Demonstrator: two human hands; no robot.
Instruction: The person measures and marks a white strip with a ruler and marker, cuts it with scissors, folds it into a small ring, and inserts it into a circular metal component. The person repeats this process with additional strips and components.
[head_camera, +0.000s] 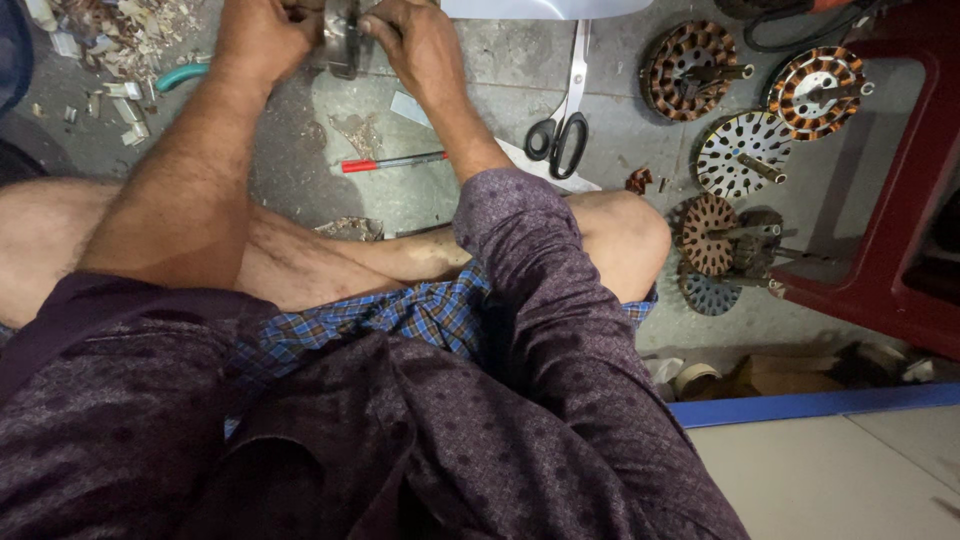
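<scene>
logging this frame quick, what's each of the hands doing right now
Left hand: closed on the round metal part at the top edge.
Right hand: closed on the same metal part, from its other side.

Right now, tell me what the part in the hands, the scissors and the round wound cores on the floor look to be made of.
Part held by left hand and right hand: dull grey metal, probably steel; mostly hidden.
Scissors: bright bare-metal blades, glossy black handles, likely plastic.
Wound cores: stacked grey metal plates, slots packed with shiny reddish-brown wire, probably enamelled copper.
</scene>
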